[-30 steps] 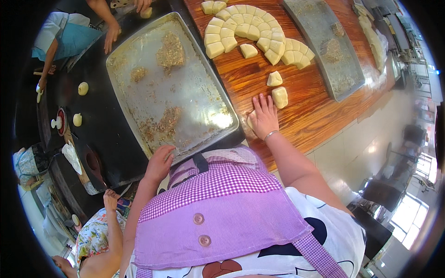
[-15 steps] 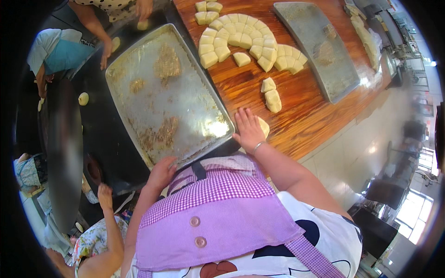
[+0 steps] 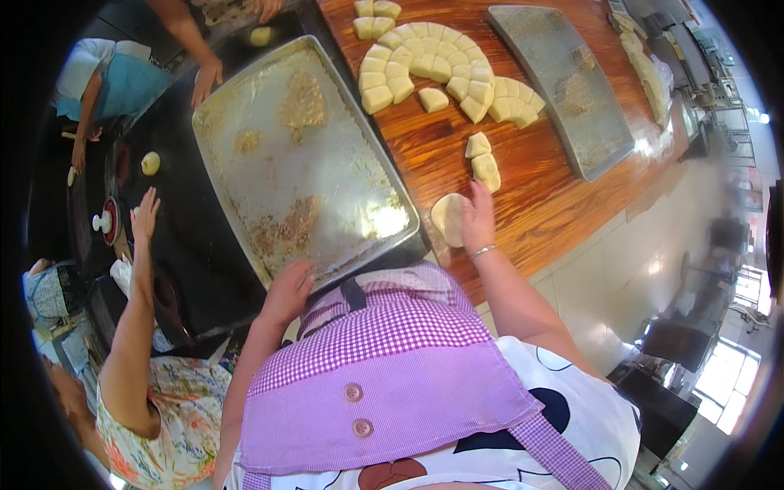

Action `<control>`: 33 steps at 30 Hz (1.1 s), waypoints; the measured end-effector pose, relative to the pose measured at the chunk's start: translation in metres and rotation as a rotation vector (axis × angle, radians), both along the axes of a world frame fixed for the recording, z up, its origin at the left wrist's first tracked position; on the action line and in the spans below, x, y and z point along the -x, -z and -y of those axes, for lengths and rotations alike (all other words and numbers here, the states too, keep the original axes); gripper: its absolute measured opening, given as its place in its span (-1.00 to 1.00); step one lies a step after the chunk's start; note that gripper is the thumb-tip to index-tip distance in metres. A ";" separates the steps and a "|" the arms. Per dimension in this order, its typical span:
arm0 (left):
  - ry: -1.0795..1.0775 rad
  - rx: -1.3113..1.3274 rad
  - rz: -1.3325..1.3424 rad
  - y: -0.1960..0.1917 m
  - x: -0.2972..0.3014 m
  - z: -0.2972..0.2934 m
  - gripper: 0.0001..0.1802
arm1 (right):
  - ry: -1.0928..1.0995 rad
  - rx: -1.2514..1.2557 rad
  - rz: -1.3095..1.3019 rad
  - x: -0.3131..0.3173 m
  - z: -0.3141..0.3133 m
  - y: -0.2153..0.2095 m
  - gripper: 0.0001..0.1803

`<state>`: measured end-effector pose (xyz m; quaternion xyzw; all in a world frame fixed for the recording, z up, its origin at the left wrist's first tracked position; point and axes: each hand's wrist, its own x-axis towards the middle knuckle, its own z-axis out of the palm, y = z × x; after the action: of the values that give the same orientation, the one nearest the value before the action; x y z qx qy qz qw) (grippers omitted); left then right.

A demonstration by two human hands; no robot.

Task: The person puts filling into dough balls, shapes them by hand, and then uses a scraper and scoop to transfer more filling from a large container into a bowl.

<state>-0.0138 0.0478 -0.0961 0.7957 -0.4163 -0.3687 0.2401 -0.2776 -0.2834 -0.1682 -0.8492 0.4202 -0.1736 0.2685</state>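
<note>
Left hand [image 3: 287, 287]: open, fingers resting on the baking tray [image 3: 327, 147]'s near rim, steadying it.
Right hand [image 3: 478, 219]: fingers curled over a flattened dough piece [image 3: 447, 219], just right of the tray's near corner, on the wooden tabletop [image 3: 555, 204].
Cut dough pieces [image 3: 441, 69]: fanned right of the tray, within reach.

The right hand [image 3: 476, 219] covers one side of the flattened dough piece [image 3: 448, 219], so its full outline is hidden. The purple apron [image 3: 384, 367] hides the near edge of the desk [image 3: 531, 204], and the dough pieces [image 3: 376, 8] at the top are cut off by the rim.
</note>
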 end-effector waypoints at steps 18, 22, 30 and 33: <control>-0.917 0.772 -1.935 -0.007 0.002 0.051 -0.25 | -0.381 -1.513 0.062 -0.165 -0.095 -0.113 -0.54; -0.912 0.898 -1.888 -0.003 -0.030 0.004 -0.18 | -0.661 -0.553 0.055 -0.209 -0.070 -0.031 -0.29; -1.077 0.874 -2.136 0.018 -0.001 -0.037 -0.38 | -1.048 -0.341 -0.155 -0.288 -0.087 0.039 -0.09; -1.070 0.948 -1.861 0.022 0.005 -0.043 -0.40 | -1.075 -0.210 -0.124 -0.286 -0.080 0.057 -0.15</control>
<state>-0.0190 0.0909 -0.1179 0.1237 0.2116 -0.4684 0.8488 0.0085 -0.2033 -0.2257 -0.9214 -0.0427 0.0814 0.3775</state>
